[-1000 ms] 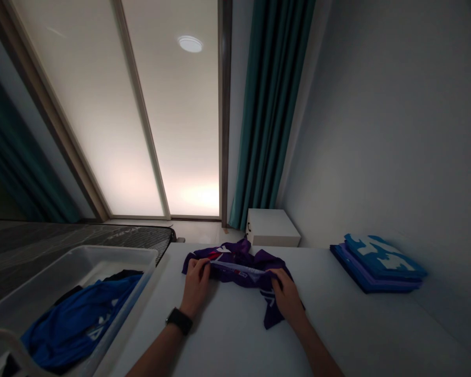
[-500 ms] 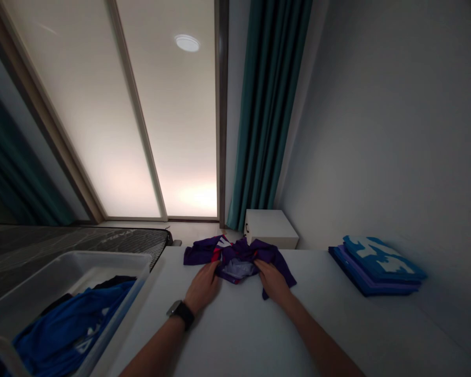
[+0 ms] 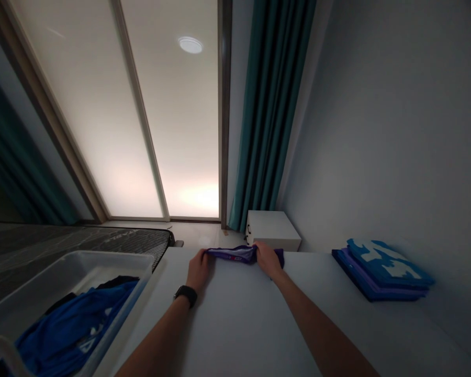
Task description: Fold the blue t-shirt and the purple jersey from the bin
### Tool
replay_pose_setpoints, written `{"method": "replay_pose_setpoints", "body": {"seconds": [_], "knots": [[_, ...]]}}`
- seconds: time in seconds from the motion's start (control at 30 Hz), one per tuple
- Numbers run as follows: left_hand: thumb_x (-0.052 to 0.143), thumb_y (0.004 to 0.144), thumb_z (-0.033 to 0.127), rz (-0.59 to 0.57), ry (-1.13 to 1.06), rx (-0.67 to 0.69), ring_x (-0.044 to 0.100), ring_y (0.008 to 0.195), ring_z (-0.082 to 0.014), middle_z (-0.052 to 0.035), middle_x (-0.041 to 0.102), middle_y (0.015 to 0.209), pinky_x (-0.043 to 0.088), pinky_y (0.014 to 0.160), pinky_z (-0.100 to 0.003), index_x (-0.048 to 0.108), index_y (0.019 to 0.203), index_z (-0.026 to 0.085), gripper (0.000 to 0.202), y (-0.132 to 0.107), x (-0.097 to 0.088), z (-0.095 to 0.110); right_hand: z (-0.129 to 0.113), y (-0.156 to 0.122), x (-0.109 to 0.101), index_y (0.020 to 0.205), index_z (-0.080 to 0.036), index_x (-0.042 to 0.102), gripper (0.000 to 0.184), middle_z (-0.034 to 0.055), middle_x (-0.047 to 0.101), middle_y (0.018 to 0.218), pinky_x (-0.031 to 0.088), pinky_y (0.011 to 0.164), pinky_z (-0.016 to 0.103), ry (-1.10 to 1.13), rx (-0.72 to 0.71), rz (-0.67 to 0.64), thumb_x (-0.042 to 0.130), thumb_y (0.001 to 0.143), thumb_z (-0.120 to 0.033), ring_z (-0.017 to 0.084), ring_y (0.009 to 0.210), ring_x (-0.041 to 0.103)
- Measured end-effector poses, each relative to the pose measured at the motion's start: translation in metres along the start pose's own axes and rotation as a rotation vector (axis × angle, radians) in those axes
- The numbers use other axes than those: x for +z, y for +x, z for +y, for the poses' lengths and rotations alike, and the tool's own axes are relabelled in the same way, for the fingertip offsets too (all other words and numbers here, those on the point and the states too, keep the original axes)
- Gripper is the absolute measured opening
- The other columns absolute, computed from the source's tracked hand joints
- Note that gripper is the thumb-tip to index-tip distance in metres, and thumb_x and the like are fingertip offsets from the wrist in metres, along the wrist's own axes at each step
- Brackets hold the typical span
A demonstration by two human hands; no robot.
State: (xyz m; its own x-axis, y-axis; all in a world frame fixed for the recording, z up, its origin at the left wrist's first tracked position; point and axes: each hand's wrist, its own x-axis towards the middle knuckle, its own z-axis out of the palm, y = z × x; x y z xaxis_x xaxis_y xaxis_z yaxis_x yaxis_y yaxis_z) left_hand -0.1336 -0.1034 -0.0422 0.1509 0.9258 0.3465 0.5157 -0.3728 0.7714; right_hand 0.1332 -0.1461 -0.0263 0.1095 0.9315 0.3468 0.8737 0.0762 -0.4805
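Observation:
A purple shirt [image 3: 233, 255] is stretched between my two hands at the far edge of the white table [image 3: 235, 319]. My left hand [image 3: 198, 269], with a black watch on the wrist, is closed on one end of the shirt's edge. The other end is gripped by my right hand [image 3: 267, 260]. A small red and white mark shows on the edge between them. Some purple cloth sticks out to the right of my right hand. Most of the shirt hangs out of sight behind that edge.
To the left stands a translucent plastic bin [image 3: 141, 293] holding blue and black clothes [image 3: 78, 324]. A stack of folded blue and purple clothes [image 3: 380, 269] lies at the table's right. Beyond the far edge are a white cabinet [image 3: 272, 225] and a teal curtain [image 3: 275, 115].
Both hands have moved away from me, toward the table's far edge. The shirt, bunched on the table before, is now pulled into a taut strip between them, its sleeves mostly out of view.

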Motion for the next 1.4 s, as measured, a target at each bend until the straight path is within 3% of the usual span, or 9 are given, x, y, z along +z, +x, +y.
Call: {"method": "replay_pose_setpoints", "body": {"seconds": [0.1,0.3,0.5,0.7,0.8,0.97,1.13,1.27,1.4], "knots": [[0.031,0.094,0.037,0.006,-0.032,-0.008,0.066,0.074,-0.0217,-0.0051,0.071,0.077,0.049,0.072,-0.032,0.059,0.083,0.020,0.034,-0.006,-0.002,0.004,0.000,-0.013,0.007,0.107,-0.018,0.064,0.036,0.0082,0.066,0.104,0.043,0.091,0.028,-0.010,-0.006,-0.019,0.036,0.087,-0.007,0.018,0.101,0.061],[0.035,0.093,0.041,-0.046,-0.071,0.030,0.065,0.068,-0.0205,-0.0019,0.069,0.069,0.047,0.068,-0.031,0.059,0.079,0.022,0.033,-0.010,-0.001,0.012,-0.025,-0.049,0.016,0.134,-0.022,0.048,0.056,0.0130,0.045,0.137,0.039,0.097,0.038,-0.194,-0.075,-0.008,0.043,0.081,-0.006,0.024,0.121,0.046],[0.033,0.094,0.039,-0.022,-0.081,0.028,0.066,0.067,-0.0200,-0.0031,0.070,0.069,0.047,0.068,-0.030,0.057,0.073,0.021,0.037,-0.010,-0.003,0.012,-0.044,-0.051,0.012,0.116,-0.025,0.061,0.033,0.0105,0.056,0.112,0.036,0.090,0.037,-0.434,-0.023,-0.088,0.050,0.086,-0.018,0.026,0.107,0.049],[0.038,0.093,0.036,-0.082,-0.061,0.130,0.065,0.067,-0.0186,-0.0009,0.069,0.071,0.046,0.066,-0.028,0.063,0.100,0.019,0.031,-0.019,-0.004,0.018,-0.037,-0.031,0.011,0.115,-0.024,0.063,0.032,0.0106,0.061,0.106,0.034,0.088,0.037,-0.498,-0.033,-0.163,0.048,0.088,-0.016,0.026,0.105,0.050],[0.037,0.094,0.034,-0.123,0.032,0.242,0.063,0.065,-0.0178,-0.0022,0.067,0.071,0.045,0.064,-0.027,0.064,0.097,0.018,0.032,-0.024,-0.002,0.017,-0.030,-0.022,0.010,0.111,-0.018,0.063,0.028,0.0146,0.062,0.106,0.035,0.089,0.040,-0.510,-0.044,-0.158,0.046,0.089,-0.015,0.029,0.107,0.051],[0.041,0.094,0.027,-0.167,0.196,0.248,0.063,0.070,-0.0178,-0.0033,0.066,0.076,0.045,0.065,-0.026,0.061,0.090,0.019,0.022,-0.024,0.001,0.010,-0.018,-0.023,0.005,0.108,-0.018,0.062,0.030,0.0128,0.060,0.120,0.038,0.096,0.039,-0.476,-0.180,-0.194,0.041,0.091,-0.007,0.025,0.118,0.049],[0.048,0.086,0.012,-0.166,0.239,0.196,0.064,0.076,-0.0188,-0.0046,0.066,0.082,0.046,0.069,-0.027,0.060,0.092,0.018,0.014,-0.020,0.005,0.004,-0.012,-0.050,0.001,0.115,-0.018,0.058,0.039,0.0090,0.061,0.126,0.033,0.109,0.040,-0.327,-0.433,-0.209,0.035,0.090,0.001,0.019,0.132,0.042],[0.048,0.083,0.006,-0.191,0.258,0.192,0.064,0.083,-0.0190,-0.0062,0.067,0.092,0.047,0.076,-0.028,0.060,0.101,0.018,0.025,-0.024,0.001,0.005,-0.019,-0.082,-0.019,0.102,-0.017,0.060,0.037,0.0082,0.067,0.106,0.032,0.111,0.044,-0.274,-0.568,-0.223,0.030,0.090,0.001,0.019,0.120,0.054],[0.047,0.084,0.004,-0.273,0.373,0.293,0.062,0.096,-0.0193,-0.0061,0.067,0.100,0.045,0.087,-0.030,0.059,0.103,0.020,0.027,-0.040,-0.010,0.017,-0.034,-0.120,-0.039,0.089,-0.018,0.056,0.027,0.0014,0.064,0.080,0.042,0.100,0.038,-0.287,-0.573,-0.266,0.034,0.092,-0.002,0.016,0.078,0.063]]}}
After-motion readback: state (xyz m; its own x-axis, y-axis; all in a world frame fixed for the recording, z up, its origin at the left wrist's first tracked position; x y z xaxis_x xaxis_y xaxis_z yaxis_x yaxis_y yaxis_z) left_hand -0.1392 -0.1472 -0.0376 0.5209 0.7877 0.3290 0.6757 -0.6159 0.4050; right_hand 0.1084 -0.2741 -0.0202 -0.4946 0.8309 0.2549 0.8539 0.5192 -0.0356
